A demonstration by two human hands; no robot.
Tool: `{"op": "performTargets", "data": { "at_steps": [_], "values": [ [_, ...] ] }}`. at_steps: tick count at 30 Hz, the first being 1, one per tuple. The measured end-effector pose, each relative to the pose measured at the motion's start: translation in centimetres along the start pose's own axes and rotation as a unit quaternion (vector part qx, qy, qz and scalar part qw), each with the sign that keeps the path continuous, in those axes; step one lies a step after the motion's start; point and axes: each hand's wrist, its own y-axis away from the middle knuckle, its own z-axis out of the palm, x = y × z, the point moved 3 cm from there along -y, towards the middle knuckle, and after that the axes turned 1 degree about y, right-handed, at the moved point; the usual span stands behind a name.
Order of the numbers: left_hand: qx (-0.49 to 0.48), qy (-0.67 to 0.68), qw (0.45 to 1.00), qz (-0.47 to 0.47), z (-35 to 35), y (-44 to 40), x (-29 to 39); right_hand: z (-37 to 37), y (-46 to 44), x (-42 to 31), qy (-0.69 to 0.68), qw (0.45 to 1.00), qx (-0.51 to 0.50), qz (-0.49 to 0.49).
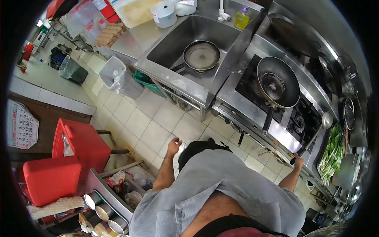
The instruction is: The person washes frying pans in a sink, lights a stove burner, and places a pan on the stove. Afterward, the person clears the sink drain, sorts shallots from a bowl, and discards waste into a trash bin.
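Note:
My right hand is wrapped round the dark handle of a ladle. The ladle's metal bowl lies over the right end of the stove, near a tray of green leafy vegetables. A large black wok pan rests on a burner, its handle pointing toward me. My left hand hangs over the tiled floor with its fingers curled in, and I see nothing in it. A smaller frying pan lies in the steel sink.
The stove adjoins the sink, and more pans stand behind. Dish soap and a white tub sit by the sink. Left are bins, red plastic containers and an open drawer.

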Motion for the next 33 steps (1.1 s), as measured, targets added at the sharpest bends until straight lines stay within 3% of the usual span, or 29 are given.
{"op": "performTargets", "data": {
  "at_steps": [1,2,3,5,6,7,9,10,11,13,15,17,20,21,23,26,28,29,31,33],
  "values": [
    [0.030,0.021,0.999,-0.021,-1.0,-1.3,-0.1,-1.5,-0.1,-0.8,0.081,0.994,0.070,-0.012],
    [0.052,0.089,0.993,-0.053,-3.2,-2.2,2.0,-3.4,0.5,-2.7,0.066,0.988,0.130,-0.045],
    [0.104,0.010,0.994,-0.008,-5.8,-3.3,4.5,-4.2,-1.8,-3.4,0.053,0.982,0.165,-0.072],
    [0.218,-0.090,0.965,0.112,-10.6,-6.8,8.2,-8.9,2.6,-12.7,0.012,0.948,0.293,-0.124],
    [0.277,-0.146,0.937,0.154,-13.3,-8.4,11.1,-10.1,0.6,-15.0,-0.017,0.927,0.307,-0.215],
    [0.267,-0.157,0.934,0.180,-15.7,-10.4,13.7,-11.3,1.1,-19.2,-0.078,0.931,0.284,-0.214],
    [0.228,-0.197,0.923,0.241,-20.0,-14.5,18.2,-13.4,7.3,-29.4,-0.289,0.867,0.260,-0.311],
    [0.200,-0.225,0.912,0.279,-21.5,-16.7,19.8,-14.0,9.1,-33.5,-0.323,0.850,0.220,-0.353],
    [0.194,-0.224,0.911,0.287,-22.7,-19.0,20.6,-14.6,12.7,-37.8,-0.319,0.835,0.223,-0.389],
    [0.050,-0.344,0.870,0.351,-23.3,-23.2,22.5,-15.1,20.4,-45.5,-0.262,0.850,0.219,-0.401],
    [-0.008,-0.361,0.857,0.366,-21.3,-25.1,22.5,-14.1,24.7,-51.6,-0.289,0.821,0.163,-0.465],
    [-0.084,-0.401,0.811,0.417,-18.1,-26.8,22.5,-12.5,26.6,-56.6,-0.276,0.809,0.108,-0.508],
    [-0.115,-0.287,0.765,0.565,-11.9,-24.9,23.8,-9.8,31.1,-64.2,-0.192,0.813,0.058,-0.547],
    [-0.045,-0.189,0.731,0.654,-9.9,-23.8,24.2,-8.6,32.0,-66.7,-0.158,0.799,0.048,-0.578],
    [-0.315,-0.259,0.720,0.561,-9.2,-20.6,28.4,-5.7,33.5,-71.3,-0.106,0.793,-0.003,-0.600],
    [-0.393,-0.187,0.720,0.540,-9.7,-20.8,30.6,0.3,32.2,-77.1,-0.010,0.812,-0.063,-0.580],
    [-0.438,-0.052,0.785,0.435,-10.8,-24.1,30.6,4.2,30.9,-79.9,0.007,0.822,-0.099,-0.560],
    [-0.434,-0.056,0.788,0.434,-11.0,-26.4,30.0,6.4,29.8,-81.0,-0.020,0.827,-0.123,-0.548],
    [-0.293,-0.041,0.836,0.462,-12.5,-32.5,28.8,10.6,26.9,-83.0,-0.108,0.842,-0.189,-0.494],
    [-0.184,0.014,0.889,0.420,-18.9,-36.8,32.1,14.7,22.8,-84.8,-0.142,0.856,-0.185,-0.461]
  ]
}}
